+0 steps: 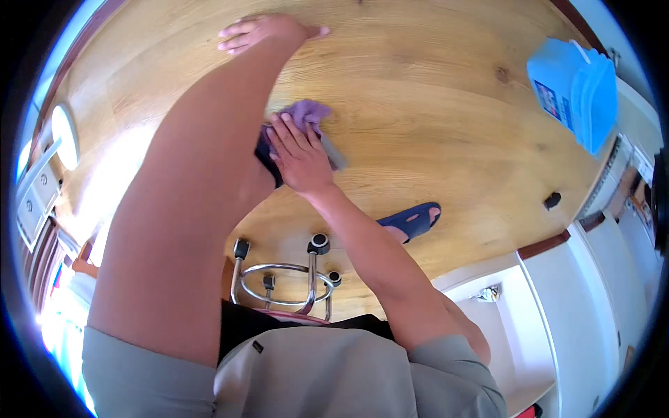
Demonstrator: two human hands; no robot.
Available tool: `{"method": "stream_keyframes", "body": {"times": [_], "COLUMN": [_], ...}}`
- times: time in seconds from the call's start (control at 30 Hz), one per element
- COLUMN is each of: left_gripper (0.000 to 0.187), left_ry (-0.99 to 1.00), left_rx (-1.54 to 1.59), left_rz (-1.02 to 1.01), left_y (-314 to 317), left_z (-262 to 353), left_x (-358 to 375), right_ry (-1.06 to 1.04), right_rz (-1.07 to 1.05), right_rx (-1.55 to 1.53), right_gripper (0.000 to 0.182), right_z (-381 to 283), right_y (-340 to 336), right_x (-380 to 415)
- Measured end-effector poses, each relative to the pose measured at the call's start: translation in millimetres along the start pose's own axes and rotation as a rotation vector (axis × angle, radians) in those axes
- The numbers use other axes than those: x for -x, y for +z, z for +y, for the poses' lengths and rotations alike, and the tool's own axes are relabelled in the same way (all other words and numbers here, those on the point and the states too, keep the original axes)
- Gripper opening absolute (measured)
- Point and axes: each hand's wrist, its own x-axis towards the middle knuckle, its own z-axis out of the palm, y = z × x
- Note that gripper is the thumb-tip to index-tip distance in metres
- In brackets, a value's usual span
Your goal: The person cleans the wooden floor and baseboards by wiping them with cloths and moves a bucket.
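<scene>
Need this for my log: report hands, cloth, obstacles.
Left hand down on floor. Right hand flat on purple cloth. Dark slipper close beside the cloth.

Grey short-sleeved top point(313, 369), navy slipper point(420, 226)

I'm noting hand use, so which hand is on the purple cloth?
The right hand, spread over the purple cloth; the left hand is farther forward, flat on the bare floor.
</scene>
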Motion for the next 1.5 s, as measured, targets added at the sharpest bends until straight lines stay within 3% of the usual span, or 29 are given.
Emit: {"method": "stream_keyframes", "body": {"times": [0.1,0.3,0.5,0.57,0.63,0.7,0.83,0.97,1.1,1.3,1.5], "left_gripper": [0.158,0.152,0.147,0.147,0.147,0.149,0.151,0.149,0.14,0.131,0.136], "left_ry": [-0.006,0.039,0.135,0.111,0.088,0.043,0.054,0.086,0.087,0.228,0.2], "left_rx": [-0.001,-0.038,-0.015,0.007,0.022,0.001,-0.035,-0.129,-0.148,-0.224,-0.173], "left_rz": [0.005,0.002,-0.001,-0.002,-0.017,-0.022,-0.01,-0.008,0.07,-0.053,-0.051], "left_y": [1,3,6,4,5,6,1,2,17,11,8], "left_z": [1,-1,-5,-6,0,2,-1,-3,-1,-3,-6], "left_x": [0,-7,-6,-3,-1,-6,-6,-17,-30,-39,-31], "right_ry": [-0.006,0.191,0.498,0.677,0.832,0.971,0.717,0.721,0.68,0.943,1.196], "right_rz": [0.032,0.193,0.338,0.407,0.456,0.48,0.4,0.359,0.433,0.623,0.698], "right_rx": [0.221,0.349,0.704,0.604,0.532,0.443,0.312,0.176,0.173,0.312,0.179], "right_gripper": [0.049,0.05,0.054,0.058,0.064,0.071,0.081,0.085,0.082,0.075,0.08], "right_z": [30,139,313,329,319,246,126,51,70,160,277], "right_y": [-14,-88,-177,-182,-185,-140,-63,-34,-30,-82,-167], "right_x": [-10,8,55,55,49,23,-9,-48,-44,-23,14]}}
